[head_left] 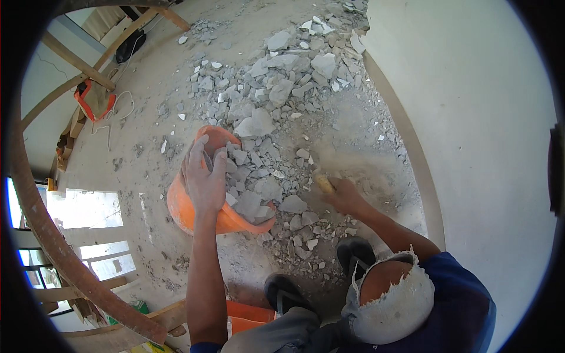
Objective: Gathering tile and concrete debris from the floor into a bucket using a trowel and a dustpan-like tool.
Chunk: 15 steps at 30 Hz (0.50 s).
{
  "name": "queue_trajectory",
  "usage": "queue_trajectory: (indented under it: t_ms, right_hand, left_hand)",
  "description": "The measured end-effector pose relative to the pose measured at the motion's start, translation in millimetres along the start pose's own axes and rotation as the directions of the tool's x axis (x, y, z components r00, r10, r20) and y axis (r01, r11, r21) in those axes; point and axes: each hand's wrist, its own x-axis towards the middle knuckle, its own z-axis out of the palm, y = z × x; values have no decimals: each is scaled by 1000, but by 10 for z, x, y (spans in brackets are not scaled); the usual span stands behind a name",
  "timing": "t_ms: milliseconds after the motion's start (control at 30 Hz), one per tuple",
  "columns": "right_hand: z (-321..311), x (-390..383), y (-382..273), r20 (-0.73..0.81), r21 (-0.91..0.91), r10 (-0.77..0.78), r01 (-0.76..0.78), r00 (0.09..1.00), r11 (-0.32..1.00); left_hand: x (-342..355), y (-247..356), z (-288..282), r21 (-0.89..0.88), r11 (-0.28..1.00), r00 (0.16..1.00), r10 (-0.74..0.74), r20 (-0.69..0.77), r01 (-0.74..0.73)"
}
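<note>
An orange bucket (182, 203) lies tipped on its side, its mouth facing right toward the broken rubble (259, 176). Grey chunks sit in and against its opening. My left hand (205, 176), dusty, grips the bucket's upper rim, with the fingers curled over the edge. To the right of the pile, my right hand (347, 197) is closed round a short yellowish handle (323, 183) close to the floor. Motion and dust blur the working end of that tool, so its kind cannot be made out.
A larger heap of plaster and concrete pieces (294, 70) spreads ahead, along the white wall (459, 117) on my right. Wooden poles (50, 223) cross at left. Another orange container (250, 312) stands by my leg. An orange-and-black item with a white cord (126, 106) lies far left.
</note>
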Motion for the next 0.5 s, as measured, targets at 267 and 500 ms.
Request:
queue_trajectory:
  t_ms: [267,500]
  right_hand:
    - [854,-95,-692,162,-116,-528,547,834,829]
    - [227,-138,-509,122,-139,-485,498,866,856]
  left_hand:
    - [-7,-98,47,-80,997,1000,-9,8,9]
    - [-16,-160,-37,-157,988,1000,-7,21,10]
